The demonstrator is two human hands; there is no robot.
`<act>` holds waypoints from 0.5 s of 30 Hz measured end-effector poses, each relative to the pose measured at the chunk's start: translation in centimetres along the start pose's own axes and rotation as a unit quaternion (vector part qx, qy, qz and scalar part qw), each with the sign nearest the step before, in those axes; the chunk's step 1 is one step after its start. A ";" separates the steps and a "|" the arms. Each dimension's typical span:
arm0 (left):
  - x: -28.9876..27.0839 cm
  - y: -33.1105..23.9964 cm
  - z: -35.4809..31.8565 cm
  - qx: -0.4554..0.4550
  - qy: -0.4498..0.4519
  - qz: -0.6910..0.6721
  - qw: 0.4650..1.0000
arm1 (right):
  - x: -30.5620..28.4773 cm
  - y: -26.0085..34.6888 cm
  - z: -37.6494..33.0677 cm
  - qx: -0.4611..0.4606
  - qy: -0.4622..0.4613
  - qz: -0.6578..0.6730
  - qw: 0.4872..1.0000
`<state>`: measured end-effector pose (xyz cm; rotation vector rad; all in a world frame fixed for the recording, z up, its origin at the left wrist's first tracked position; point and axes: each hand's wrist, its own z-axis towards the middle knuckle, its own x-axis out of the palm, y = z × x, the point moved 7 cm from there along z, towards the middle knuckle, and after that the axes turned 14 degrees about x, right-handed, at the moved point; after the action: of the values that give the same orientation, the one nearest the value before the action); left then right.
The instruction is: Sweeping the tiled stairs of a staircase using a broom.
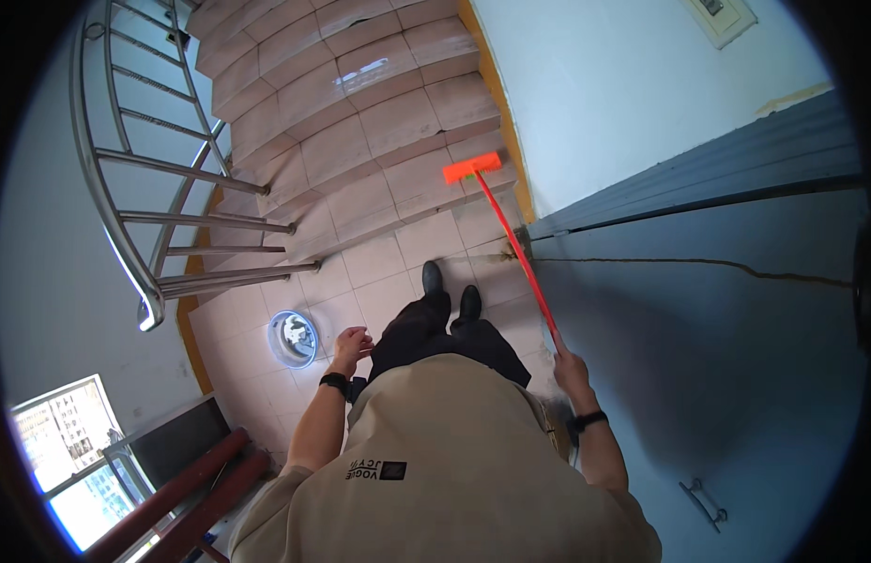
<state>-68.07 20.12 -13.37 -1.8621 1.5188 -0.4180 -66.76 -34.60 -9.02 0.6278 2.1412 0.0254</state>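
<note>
My right hand [573, 373] is closed round the upper end of a long-handled floor brush [516, 246] with a red pole. Its rectangular orange head [472, 168] rests against the lowest steps, close to the wall; whether it has bristles or a sponge I cannot tell. My left hand [353, 346] hangs beside my thigh, fingers loosely bent and apart, with nothing seen in it. Just left of that hand, a light blue bucket [293, 340] stands on the tiles; its inside shines with reflections.
Tiled stairs [360, 122] rise ahead, with a metal railing [152, 300] along their left. A blue-grey door [698, 357] with a handle is on the right. Dark red pipes [196, 497] and a window [74, 450] are at the lower left.
</note>
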 end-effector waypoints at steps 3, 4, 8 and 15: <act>-0.3 1.9 1.4 -0.069 0.001 0.021 0.997 | -1.5 4.1 5.7 -0.014 -0.023 -0.004 1.000; -0.5 2.2 2.1 -0.080 0.003 0.040 0.996 | -2.4 4.9 6.9 -0.023 -0.034 0.006 0.999; -0.4 0.4 5.9 -0.073 -0.004 0.034 0.997 | -4.3 4.9 7.3 0.012 -0.020 0.017 1.000; 3.8 -5.9 13.6 -0.012 0.042 -0.023 0.999 | -6.5 2.2 -1.0 0.091 0.049 0.008 0.995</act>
<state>-54.15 21.10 -19.74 -1.9215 1.5443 -0.5065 -63.41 -35.34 -3.03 0.7643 2.2503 -0.1341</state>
